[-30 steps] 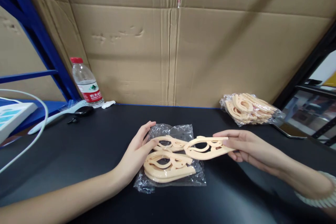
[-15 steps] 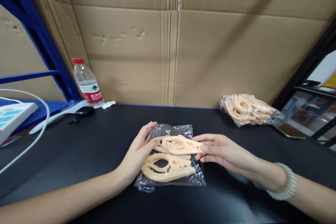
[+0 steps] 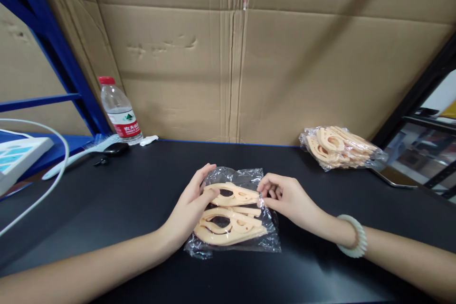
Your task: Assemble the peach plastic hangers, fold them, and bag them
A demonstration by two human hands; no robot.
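Note:
A clear plastic bag [image 3: 245, 178] lies on the black table with several beige folding hangers [image 3: 228, 237] in or on it, folded flat. My left hand [image 3: 188, 204] holds the bag's left side, its thumb over the end of the upper hanger [image 3: 245, 194] and its fingers at the bag's edge. At the right side of the bag, my right hand [image 3: 285, 197] has thumb and forefinger pinched together on the bag's edge, close to the hanger tips. The other fingers are curled in. Whether the pinch also takes in a hanger tip cannot be made out.
Another bag of beige hangers [image 3: 335, 145] lies at the back right beside a flat dark device [image 3: 395, 178]. A red-capped water bottle [image 3: 123, 114], a pale-blue brush [image 3: 81, 154] and a white cable [image 3: 66, 152] are on the left. Cardboard [image 3: 178, 80] stands behind.
The hanger my right hand held over the bag now lies flat with the others. My right hand has shifted slightly left and now pinches the bag's right edge. My left hand has barely moved.

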